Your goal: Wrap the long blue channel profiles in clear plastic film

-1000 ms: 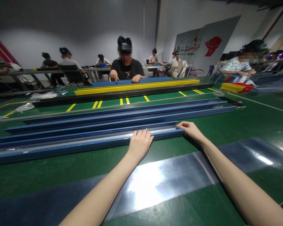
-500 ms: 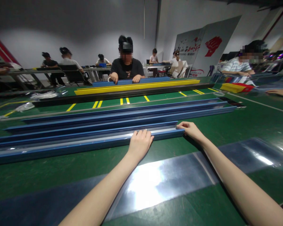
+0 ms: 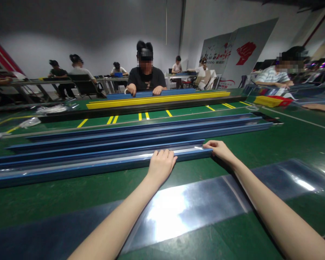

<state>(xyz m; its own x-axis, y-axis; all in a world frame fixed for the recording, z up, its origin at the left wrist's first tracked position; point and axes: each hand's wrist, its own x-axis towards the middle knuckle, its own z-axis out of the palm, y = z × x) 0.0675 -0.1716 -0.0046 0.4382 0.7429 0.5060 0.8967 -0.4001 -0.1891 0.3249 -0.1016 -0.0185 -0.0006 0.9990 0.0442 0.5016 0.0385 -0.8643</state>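
Observation:
A long blue channel rail (image 3: 78, 167) lies across the green table (image 3: 276, 144) in front of me, with a shiny clear strip along its top. My left hand (image 3: 160, 165) rests on the rail's near edge, fingers curled over it. At the rail's right end my right hand (image 3: 219, 148) pinches the end of the strip or the rail's tip; I cannot tell which.
More blue rails (image 3: 151, 131) lie side by side behind the near one. A clear plastic sheet (image 3: 195, 206) covers the table close to me. Across the table a person in black (image 3: 146, 77) handles blue, yellow and black rails (image 3: 157, 99). Other people sit at the right and at far tables.

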